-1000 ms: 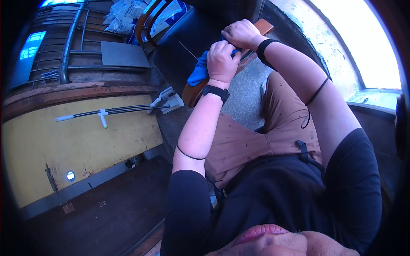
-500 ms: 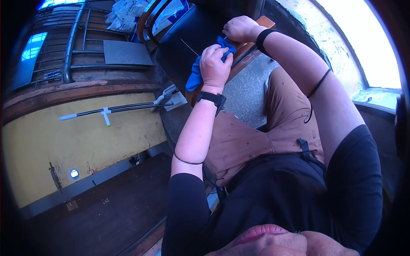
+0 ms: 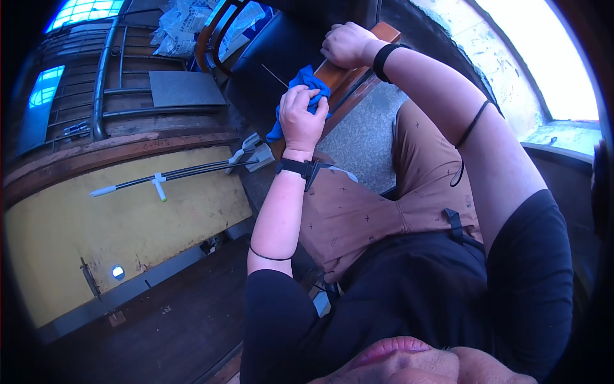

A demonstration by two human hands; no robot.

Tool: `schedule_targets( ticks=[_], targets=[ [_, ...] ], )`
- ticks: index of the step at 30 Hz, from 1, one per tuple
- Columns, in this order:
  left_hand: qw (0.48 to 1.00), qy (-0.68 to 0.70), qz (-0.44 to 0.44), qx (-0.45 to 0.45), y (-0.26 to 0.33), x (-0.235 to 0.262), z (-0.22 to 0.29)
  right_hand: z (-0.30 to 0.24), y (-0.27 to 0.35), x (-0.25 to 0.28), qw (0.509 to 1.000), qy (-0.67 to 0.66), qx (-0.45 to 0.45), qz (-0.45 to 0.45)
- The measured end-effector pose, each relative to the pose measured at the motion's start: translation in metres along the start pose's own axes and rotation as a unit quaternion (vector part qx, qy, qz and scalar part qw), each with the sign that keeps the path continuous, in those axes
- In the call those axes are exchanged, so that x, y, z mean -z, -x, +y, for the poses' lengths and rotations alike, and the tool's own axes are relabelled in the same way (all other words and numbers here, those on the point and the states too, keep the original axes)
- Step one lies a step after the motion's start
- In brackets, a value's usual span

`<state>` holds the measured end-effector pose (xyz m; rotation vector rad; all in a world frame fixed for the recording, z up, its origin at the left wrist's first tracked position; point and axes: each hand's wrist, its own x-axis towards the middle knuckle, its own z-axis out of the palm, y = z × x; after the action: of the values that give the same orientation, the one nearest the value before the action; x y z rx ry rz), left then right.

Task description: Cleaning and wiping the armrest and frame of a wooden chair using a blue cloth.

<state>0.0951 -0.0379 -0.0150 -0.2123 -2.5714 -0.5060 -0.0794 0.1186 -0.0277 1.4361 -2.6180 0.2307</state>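
My left hand (image 3: 300, 118) is closed on a crumpled blue cloth (image 3: 307, 78), pressed against the wooden armrest (image 3: 334, 75) of a dark-seated chair. Part of the cloth hangs out past the left side of my fingers. A thin, pale rod-like strip (image 3: 274, 75) shows beside the cloth over the seat; its lower end is hidden. Farther along the same armrest, toward its far end, my right hand (image 3: 345, 46) has its fingers curled over the wood. The undersides of those fingers are out of sight.
The dark chair seat (image 3: 256, 70) lies beyond my left hand. To the left are a metal-tube frame with a grey panel (image 3: 187, 88), a yellow board (image 3: 128, 230) and a white-and-black rod-like implement (image 3: 160, 182). Plastic bags (image 3: 185, 25) lie at the back; a bright window (image 3: 543, 57) is at right.
My left hand and the blue cloth have slid left and nearer along the armrest. My right hand stays on the wood near its far end. The whole view has shifted slightly.
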Motion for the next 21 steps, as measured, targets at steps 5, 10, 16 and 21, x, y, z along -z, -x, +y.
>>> schedule_targets(
  ticks=[5, 10, 16, 21],
  targets=[
    [1.000, 0.010, 0.000, -0.008, -0.036, -0.030, 0.020, 0.005, 0.001, -0.006, 0.997, 0.044, 0.035, 0.054],
    [0.998, 0.014, -0.002, -0.054, -0.027, -0.029, 0.016, -0.001, 0.001, -0.001, 0.994, -0.084, -0.070, -0.020],
    [0.998, 0.012, -0.015, -0.054, 0.008, 0.008, -0.008, -0.001, 0.003, 0.007, 0.990, -0.109, -0.094, -0.014],
    [0.999, 0.037, -0.011, 0.016, 0.019, 0.021, -0.010, -0.001, 0.004, 0.007, 0.988, -0.123, -0.091, -0.008]
  ],
)
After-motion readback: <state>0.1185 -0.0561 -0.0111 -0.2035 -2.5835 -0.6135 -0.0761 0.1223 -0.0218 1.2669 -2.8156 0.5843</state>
